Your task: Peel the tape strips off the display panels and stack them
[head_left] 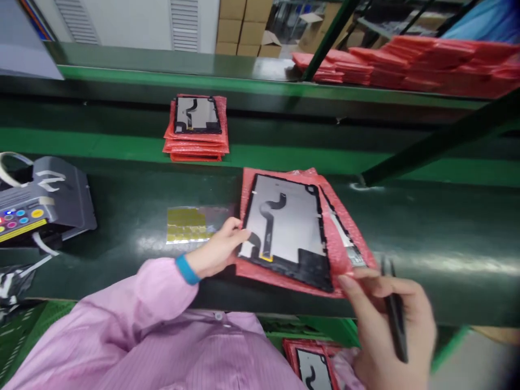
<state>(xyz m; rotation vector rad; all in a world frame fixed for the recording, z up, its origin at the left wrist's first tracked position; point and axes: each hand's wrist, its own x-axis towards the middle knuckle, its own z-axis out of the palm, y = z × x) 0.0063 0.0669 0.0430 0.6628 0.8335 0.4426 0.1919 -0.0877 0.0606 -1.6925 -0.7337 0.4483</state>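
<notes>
A flat display panel [289, 227], silver-backed with a black border and a curved black ribbon cable, lies on a red bubble-wrap bag [260, 271] in front of me. My left hand [221, 246], wearing a blue wristband, grips the panel's left edge, thumb on top. Under the bag's right side, another red bag [345, 222] shows part of a second panel [345, 238]. My right hand [390, 319] is closed, its thumb and forefinger pinching the red wrap at the lower right corner. Black tweezers [396, 325] are tucked in that same hand, tips pointing away from me.
A sheet of yellow stickers [187, 225] lies left of the panel. Farther back stands a stack of red bags [197, 146] topped by another panel [199, 115]. A grey machine with coloured buttons [60, 200] sits at left. Red bags [406, 65] fill the upper right shelf; a green post [439, 141] slants below.
</notes>
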